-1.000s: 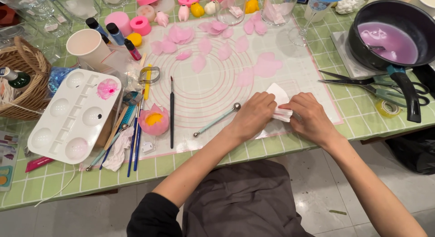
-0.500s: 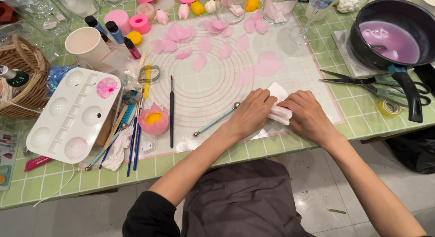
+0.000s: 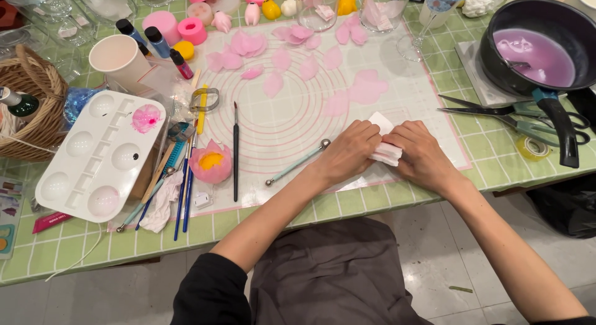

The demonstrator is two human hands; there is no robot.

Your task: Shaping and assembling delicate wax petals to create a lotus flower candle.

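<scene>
My left hand (image 3: 346, 152) and my right hand (image 3: 423, 155) meet over a folded white paper tissue (image 3: 386, 148) at the near edge of a white silicone mat (image 3: 292, 120) with pink rings. Both hands pinch the tissue between their fingers. A teal ball-tipped modelling tool (image 3: 297, 162) lies just left of my left hand. Several pale pink petals (image 3: 366, 86) are scattered on the far half of the mat.
A pink flower with a yellow centre (image 3: 211, 162) sits by a row of brushes (image 3: 185, 176) and a white palette (image 3: 99, 154). Scissors (image 3: 515, 117), a tape roll (image 3: 532, 148) and a black pot of lilac liquid (image 3: 537, 49) are at right. A basket (image 3: 31, 111) stands at left.
Both hands have stayed on the tissue, shifting only slightly as the fingers press it; nothing else on the table has moved.
</scene>
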